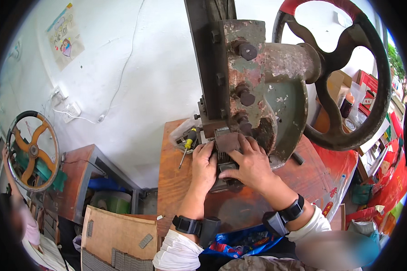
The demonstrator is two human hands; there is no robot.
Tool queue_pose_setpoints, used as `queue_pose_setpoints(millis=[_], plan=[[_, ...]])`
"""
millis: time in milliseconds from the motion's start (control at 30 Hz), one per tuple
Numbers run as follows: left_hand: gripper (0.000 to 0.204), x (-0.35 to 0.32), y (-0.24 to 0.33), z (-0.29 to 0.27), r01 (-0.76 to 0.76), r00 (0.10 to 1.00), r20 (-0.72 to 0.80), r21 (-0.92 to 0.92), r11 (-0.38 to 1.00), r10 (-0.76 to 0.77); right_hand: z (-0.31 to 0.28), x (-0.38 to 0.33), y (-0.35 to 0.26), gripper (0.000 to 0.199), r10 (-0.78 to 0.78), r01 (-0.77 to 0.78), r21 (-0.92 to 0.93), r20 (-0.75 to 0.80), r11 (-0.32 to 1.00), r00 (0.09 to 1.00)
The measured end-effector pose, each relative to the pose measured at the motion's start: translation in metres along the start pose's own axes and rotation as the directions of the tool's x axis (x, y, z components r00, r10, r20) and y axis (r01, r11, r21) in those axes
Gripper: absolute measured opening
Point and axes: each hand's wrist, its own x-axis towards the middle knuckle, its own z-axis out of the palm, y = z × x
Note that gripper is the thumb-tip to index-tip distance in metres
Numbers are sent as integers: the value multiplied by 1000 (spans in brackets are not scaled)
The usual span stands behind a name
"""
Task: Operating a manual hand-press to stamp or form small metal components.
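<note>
My left hand (204,167) and my right hand (251,165) both rest at the base of a rusty press machine (253,90). Together they hold a small dark brown flat piece (228,141) against the ribbed metal die block (221,151) under the ram. The right hand's fingers lie over the piece's right edge, while the left hand's fingers press at its left side. Each wrist carries a black band with a small black box. The die area under my hands is hidden.
A yellow-handled screwdriver (187,147) lies on the wooden bench (176,189) left of the press. A large black flywheel (348,77) hangs at the right. Another press wheel (31,151) with a person stands far left. A board (117,235) with grey strips lies below.
</note>
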Motion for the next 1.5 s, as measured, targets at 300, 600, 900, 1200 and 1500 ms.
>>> queue_pose_setpoints(millis=[300,600,900,1200,1500], plan=[[36,0,2,-3,-68,998,4,104,992,68,-8,-11,9,59,-91,87,240,4,967,996],[36,0,4,1,-17,1000,-25,87,996,19,19,-5,35,49,169,-90,493,-119,866,978],[35,0,-1,0,-154,988,43,200,968,149,14,5,33,67,285,-296,571,112,766,952],[44,-4,1,-5,-53,977,214,321,946,-18,-61,-4,5,66,144,-170,493,91,854,985],[48,-6,11,-7,70,950,249,424,903,-191,-359,77,166,35,-61,-26,-144,-566,989,822]])
